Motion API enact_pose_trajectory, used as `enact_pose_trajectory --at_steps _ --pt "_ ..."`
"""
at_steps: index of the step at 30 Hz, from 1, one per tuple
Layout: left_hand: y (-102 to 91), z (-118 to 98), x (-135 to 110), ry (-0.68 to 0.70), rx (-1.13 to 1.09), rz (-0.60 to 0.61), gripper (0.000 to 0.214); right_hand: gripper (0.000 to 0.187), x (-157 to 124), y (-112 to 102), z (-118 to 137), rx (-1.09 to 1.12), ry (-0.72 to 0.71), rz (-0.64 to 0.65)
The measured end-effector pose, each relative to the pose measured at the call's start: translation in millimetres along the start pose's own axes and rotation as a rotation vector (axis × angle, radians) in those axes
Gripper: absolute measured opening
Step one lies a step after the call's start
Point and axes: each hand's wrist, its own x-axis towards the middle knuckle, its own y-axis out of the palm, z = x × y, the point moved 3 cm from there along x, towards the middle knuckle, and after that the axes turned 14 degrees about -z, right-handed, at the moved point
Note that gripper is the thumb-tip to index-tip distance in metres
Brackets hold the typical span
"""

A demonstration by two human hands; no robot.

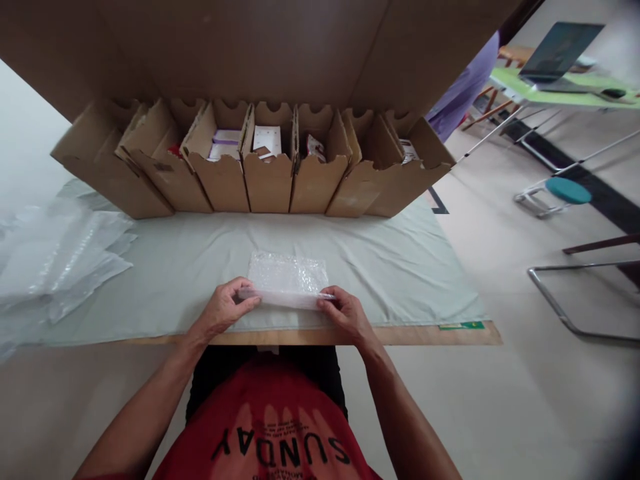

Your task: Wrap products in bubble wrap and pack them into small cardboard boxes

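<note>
A clear bubble wrap sheet point(287, 272) lies on the cloth-covered table in front of me, its near edge folded or rolled over into a thicker white band. My left hand point(226, 308) pinches the left end of that band between thumb and fingers. At the opposite end, my right hand point(346, 312) grips the band the same way. Whether something is wrapped inside the fold, I cannot tell.
Cardboard bins point(270, 180) stand in a row at the back, several with small packages inside. A pile of clear plastic wrap point(65, 260) lies on the left. Beyond the table's right side are a teal stool point(567, 190) and a laptop point(560, 57).
</note>
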Motion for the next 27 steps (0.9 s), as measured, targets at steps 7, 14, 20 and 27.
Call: enact_pose_trajectory --at_steps 7,14,20,27 --pt "-0.3 9 3 0.006 -0.020 -0.032 0.025 0.031 -1 2 -1 0.190 0.059 -0.042" --pt "8.0 3 12 0.014 0.059 -0.134 0.024 0.036 0 6 -10 0.189 0.067 -0.132" --pt "17.3 -2 29 0.041 0.302 -0.175 0.025 0.044 -3 12 -4 0.001 0.041 -0.333" --pt "24.7 -6 31 0.021 0.636 -0.258 0.026 0.059 -4 21 -4 -0.324 -0.013 -0.366"
